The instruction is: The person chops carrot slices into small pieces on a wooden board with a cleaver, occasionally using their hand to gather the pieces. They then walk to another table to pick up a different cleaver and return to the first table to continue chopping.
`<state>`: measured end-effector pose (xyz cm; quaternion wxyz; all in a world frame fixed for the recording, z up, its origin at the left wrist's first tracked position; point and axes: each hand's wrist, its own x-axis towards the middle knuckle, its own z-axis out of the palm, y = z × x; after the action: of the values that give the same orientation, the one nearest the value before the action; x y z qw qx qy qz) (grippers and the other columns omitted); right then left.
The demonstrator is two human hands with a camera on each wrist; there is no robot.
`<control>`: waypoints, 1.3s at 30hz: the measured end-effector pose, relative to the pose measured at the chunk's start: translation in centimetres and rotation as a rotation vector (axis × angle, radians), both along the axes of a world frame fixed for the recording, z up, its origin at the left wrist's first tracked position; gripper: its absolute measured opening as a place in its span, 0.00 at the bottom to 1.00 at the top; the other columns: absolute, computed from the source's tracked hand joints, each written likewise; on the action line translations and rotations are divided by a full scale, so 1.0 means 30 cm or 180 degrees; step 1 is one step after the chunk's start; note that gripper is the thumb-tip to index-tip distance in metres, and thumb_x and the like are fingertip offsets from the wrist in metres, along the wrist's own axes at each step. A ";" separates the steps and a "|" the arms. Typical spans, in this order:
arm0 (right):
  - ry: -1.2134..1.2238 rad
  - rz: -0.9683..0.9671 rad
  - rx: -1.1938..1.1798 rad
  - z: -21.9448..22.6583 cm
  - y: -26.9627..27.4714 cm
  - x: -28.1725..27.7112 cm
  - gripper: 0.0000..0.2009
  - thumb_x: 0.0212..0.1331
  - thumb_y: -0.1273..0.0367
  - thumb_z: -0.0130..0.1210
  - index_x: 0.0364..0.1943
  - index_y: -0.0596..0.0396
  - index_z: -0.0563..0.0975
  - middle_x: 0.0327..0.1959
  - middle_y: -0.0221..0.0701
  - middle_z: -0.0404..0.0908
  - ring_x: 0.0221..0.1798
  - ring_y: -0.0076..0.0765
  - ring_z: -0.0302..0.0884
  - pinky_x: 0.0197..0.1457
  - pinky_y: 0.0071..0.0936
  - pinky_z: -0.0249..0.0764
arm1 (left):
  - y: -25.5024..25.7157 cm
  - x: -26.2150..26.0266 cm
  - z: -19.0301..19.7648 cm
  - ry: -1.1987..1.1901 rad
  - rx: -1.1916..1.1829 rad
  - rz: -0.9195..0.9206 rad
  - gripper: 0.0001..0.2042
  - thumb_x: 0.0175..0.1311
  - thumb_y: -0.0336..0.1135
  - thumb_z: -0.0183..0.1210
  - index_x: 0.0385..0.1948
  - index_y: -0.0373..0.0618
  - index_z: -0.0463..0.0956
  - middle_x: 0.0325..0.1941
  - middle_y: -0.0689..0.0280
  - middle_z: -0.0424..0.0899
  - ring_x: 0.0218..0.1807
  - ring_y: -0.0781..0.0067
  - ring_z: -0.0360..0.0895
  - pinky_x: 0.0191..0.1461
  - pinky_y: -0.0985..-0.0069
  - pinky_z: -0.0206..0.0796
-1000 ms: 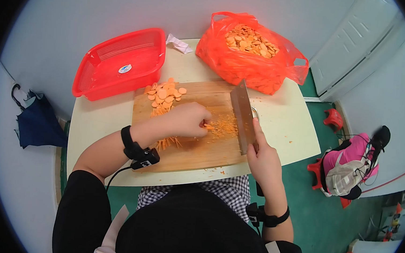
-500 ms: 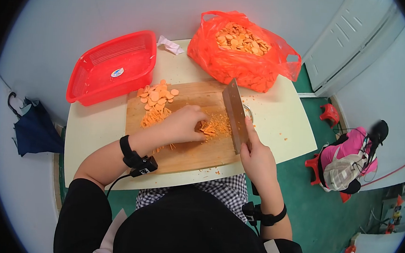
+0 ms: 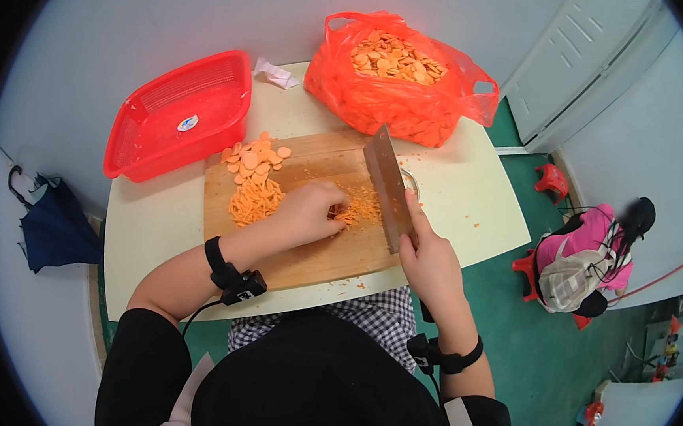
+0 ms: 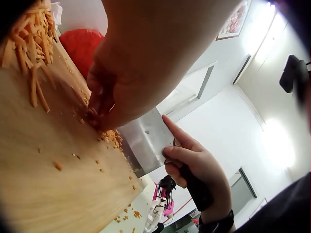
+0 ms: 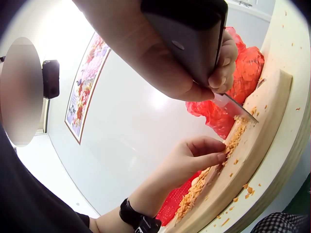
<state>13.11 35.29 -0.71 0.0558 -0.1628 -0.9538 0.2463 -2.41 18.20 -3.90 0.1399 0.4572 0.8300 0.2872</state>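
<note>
My right hand [image 3: 435,261] grips the black handle [image 4: 196,187] of a cleaver [image 3: 389,189], forefinger stretched along the blade. The blade stands on edge near the right end of a wooden cutting board [image 3: 318,259]. My left hand [image 3: 307,213] is low over the board, thumb and fingers curled around a small bunch of carrot strips [image 3: 342,211] that they mostly hide. Finely chopped carrot [image 3: 366,205] lies between this hand and the blade. Left of the hand is a heap of carrot strips [image 3: 254,200], with carrot slices [image 3: 252,159] behind it.
A red plastic basket [image 3: 125,136] stands at the table's back left, a crumpled wrapper [image 3: 276,73] beside it. At the back right, a red plastic bag [image 3: 349,107] holds many carrot slices. Carrot crumbs dot the table [image 3: 486,180]. A person in pink [image 3: 585,246] sits at the right.
The head view has shifted, moving the table leftward in the picture. My left fingers, spread around the strips half a second ago, have drawn in on them. The cleaver stays at the board's right end.
</note>
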 end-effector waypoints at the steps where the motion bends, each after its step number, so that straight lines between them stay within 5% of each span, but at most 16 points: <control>1: -0.0005 -0.0002 0.0008 -0.003 0.002 0.000 0.33 0.59 0.69 0.48 0.71 0.39 0.53 0.16 0.43 0.76 0.19 0.50 0.76 0.25 0.44 0.73 | -0.002 0.003 -0.006 0.0161 0.0142 0.0065 0.09 0.49 0.33 0.64 0.30 0.40 0.79 0.33 0.58 0.79 0.40 0.55 0.77 0.43 0.64 0.70; 11: 0.0054 0.0354 0.0155 0.052 -0.056 0.019 0.31 0.60 0.68 0.49 0.70 0.36 0.57 0.14 0.40 0.74 0.18 0.49 0.76 0.25 0.43 0.73 | 0.011 0.015 -0.030 0.0676 0.0158 0.0406 0.07 0.52 0.34 0.61 0.26 0.40 0.81 0.29 0.56 0.79 0.37 0.53 0.78 0.40 0.63 0.70; 39: -0.0089 0.0711 0.0482 0.066 -0.108 -0.013 0.29 0.59 0.70 0.49 0.67 0.40 0.63 0.12 0.38 0.72 0.16 0.47 0.74 0.22 0.41 0.72 | -0.003 0.019 -0.041 0.0459 0.0268 0.0523 0.07 0.50 0.32 0.59 0.25 0.38 0.80 0.29 0.54 0.78 0.35 0.51 0.78 0.40 0.61 0.71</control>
<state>12.73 32.06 1.26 0.0269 -0.0543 -0.9825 0.1760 -1.85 18.10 -5.13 0.0365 0.4125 0.8598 0.2986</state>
